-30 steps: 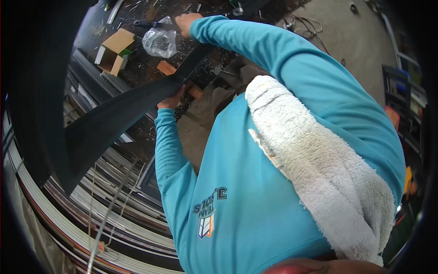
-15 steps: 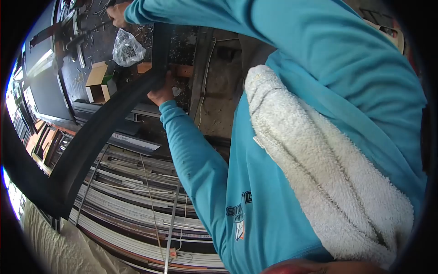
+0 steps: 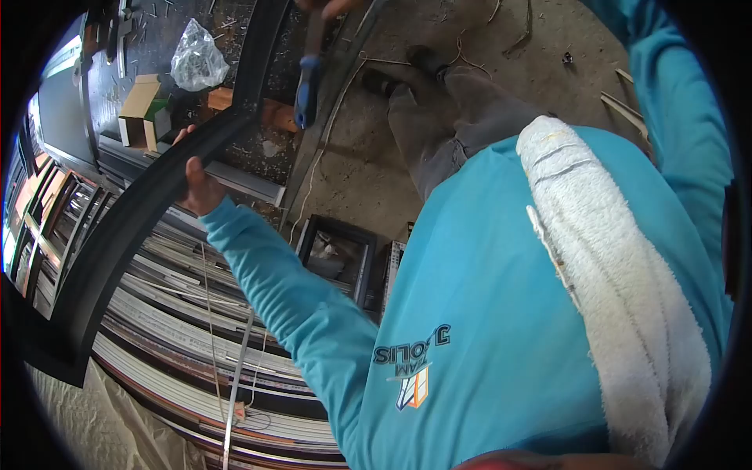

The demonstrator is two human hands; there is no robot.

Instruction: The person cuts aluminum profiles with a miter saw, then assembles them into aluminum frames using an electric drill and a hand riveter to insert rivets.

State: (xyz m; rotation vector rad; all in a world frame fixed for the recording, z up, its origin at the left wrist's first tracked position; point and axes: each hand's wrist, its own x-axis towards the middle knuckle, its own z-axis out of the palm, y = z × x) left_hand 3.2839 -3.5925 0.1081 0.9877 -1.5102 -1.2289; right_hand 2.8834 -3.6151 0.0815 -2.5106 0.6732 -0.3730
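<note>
My left hand is wrapped around a long black metal frame, its thumb on the near side and fingertips showing beyond the far edge. The frame runs from the lower left up to a corner, then on towards the top. At the top edge my right hand is partly cut off by the view. It grips a tool with a blue-and-dark handle that hangs downward from a brownish shaft. Its upper end is hidden, so its exact kind does not show. An orange-brown block lies beneath the frame's corner.
On the dark workbench are a clear plastic bag of small metal pieces and an open cardboard box. Long profiles are stacked below my left arm. A small dark frame stands near my body. A cord trails along the floor.
My left hand has shifted along the frame, away from its corner. My right hand has moved rightward from over the bench, and the blue-handled tool now shows. My legs have come into view.
</note>
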